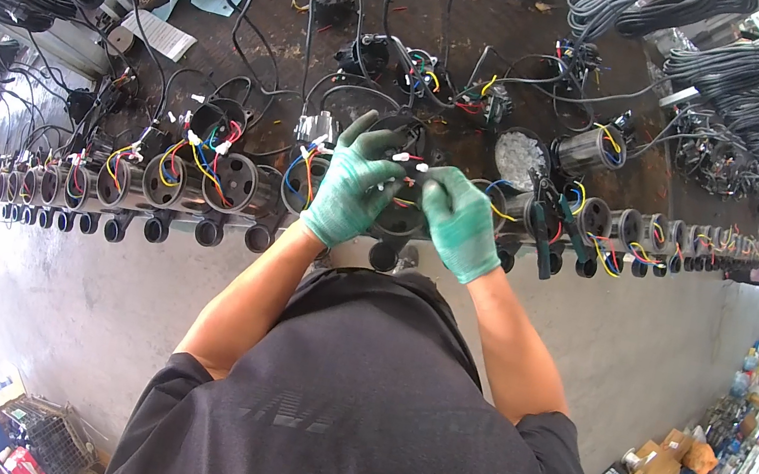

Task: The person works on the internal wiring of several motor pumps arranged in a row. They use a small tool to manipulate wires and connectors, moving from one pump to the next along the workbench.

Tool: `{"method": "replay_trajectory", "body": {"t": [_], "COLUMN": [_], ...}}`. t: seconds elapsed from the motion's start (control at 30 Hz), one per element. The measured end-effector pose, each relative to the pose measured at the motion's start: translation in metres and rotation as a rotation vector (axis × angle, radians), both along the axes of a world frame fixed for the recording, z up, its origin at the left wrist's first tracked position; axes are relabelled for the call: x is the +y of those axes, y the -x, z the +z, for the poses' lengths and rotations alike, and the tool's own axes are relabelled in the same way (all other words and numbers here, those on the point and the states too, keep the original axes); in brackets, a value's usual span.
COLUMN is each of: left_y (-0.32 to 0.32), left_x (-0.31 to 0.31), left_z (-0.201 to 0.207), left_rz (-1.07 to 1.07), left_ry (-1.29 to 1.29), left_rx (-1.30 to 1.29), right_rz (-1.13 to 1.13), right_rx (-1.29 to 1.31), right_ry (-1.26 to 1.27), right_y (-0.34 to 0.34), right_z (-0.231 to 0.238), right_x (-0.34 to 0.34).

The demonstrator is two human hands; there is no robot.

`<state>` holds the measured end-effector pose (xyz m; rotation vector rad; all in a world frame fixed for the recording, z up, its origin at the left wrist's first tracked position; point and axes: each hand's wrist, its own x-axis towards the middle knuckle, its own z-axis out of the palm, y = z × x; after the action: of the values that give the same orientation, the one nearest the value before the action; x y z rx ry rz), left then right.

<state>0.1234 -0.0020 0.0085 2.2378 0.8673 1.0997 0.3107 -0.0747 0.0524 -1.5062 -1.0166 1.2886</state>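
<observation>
My left hand (354, 184), in a green-coated glove, is curled beside a dark round housing (402, 131) on the bench. Its fingers bend in toward thin wires, but what they grip is hidden. Across from it my right hand (459, 223), gloved alike, pinches at a small white wire connector (423, 168) between thumb and forefinger. Another white connector (401, 157) with a red wire lies between the two hands. Below them stands an open black motor casing (398, 219), partly covered by the gloves.
Along the bench edge runs a row of black cylindrical casings (228, 187) with coloured wires. Dark-handled pliers (544, 227) rest across it at right. A bowl of small clear pieces (519, 158) sits behind. Coiled black cables (741, 88) and a paper sheet (159, 34) lie farther back.
</observation>
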Motion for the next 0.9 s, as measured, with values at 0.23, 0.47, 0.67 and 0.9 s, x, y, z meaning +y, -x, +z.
{"method": "replay_trajectory", "body": {"t": [0.23,0.47,0.67,0.9], "left_y": [0.001,0.000,0.001,0.001], "left_x": [0.000,0.000,0.000,0.001], "left_z": [-0.002,-0.003,0.002,-0.007], "left_rz": [0.004,0.008,0.007,0.003], "left_ry": [0.005,-0.055,-0.042,-0.021], "left_rx": [0.000,0.034,0.037,0.007], "right_rz": [0.272,-0.034,-0.138,0.267], "right_rx": [-0.919,0.268,0.258,-1.079], "right_ry": [-0.694,0.309,0.204,-0.856], "right_y": [-0.009,0.009,0.009,-0.011], "right_z": [0.011,0.013,0.005,-0.002], "right_x": [0.008,0.011,0.002,0.013]}}
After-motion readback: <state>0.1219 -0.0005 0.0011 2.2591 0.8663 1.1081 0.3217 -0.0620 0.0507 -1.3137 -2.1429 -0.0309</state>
